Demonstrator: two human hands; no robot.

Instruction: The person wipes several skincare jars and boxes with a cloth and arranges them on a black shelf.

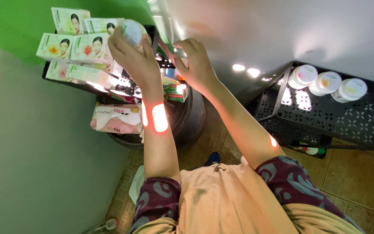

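Green wall and grey wall meet behind a black shelf [52,73] stacked with pale boxes [72,45]. Her left hand [132,54] wraps its fingers around a white jar [132,31], raised above the boxes. Her right hand [195,63] hovers just beside, fingers curled loosely, holding nothing. Three jars [325,83] sit on a rack [347,121] well apart.

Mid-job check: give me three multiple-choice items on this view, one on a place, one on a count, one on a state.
1. Where do the white jars stand?
A. on the black perforated rack
B. on the floor
C. on the tissue pack

2. How many white jars stand there?
A. one
B. three
C. five

3. What is the left hand doing?
A. hanging empty
B. gripping a round white container
C. resting on the rack

Answers: 1 A, they sit on its top at right; 2 B, three lids in a row; 3 B, fingers wrap it.
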